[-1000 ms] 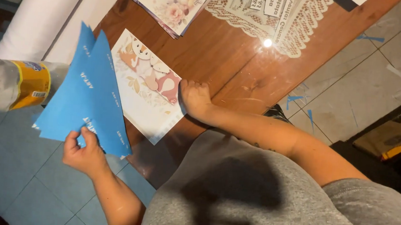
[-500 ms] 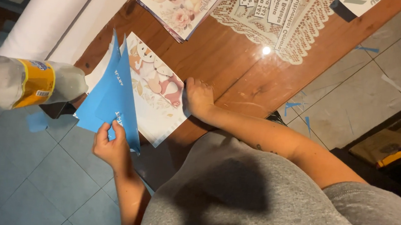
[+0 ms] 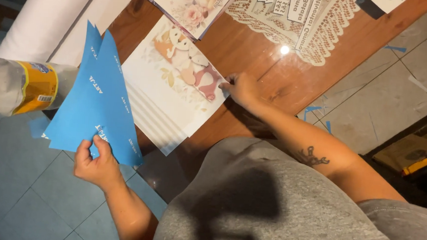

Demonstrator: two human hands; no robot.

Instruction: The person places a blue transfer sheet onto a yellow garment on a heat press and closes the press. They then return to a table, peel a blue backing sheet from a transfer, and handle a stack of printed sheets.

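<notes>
While left hand (image 3: pixel 95 164) pinches blue sheets (image 3: pixel 97 102) off table edge, right hand (image 3: pixel 240 89) presses print (image 3: pixel 176 82).

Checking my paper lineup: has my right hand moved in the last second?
Yes. The right hand, at the edge of the printed sheet, has moved farther onto the table, toward the lace doily.

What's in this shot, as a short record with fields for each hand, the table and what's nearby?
left hand: grips a fan of blue sheets, held beyond the table edge
right hand: fingertips on the edge of the animal print
table: glossy wood, with the print on a white stack, a lace doily and another floral animal print
nearby: clear bottle with yellow label, white roll, tiled floor
</notes>
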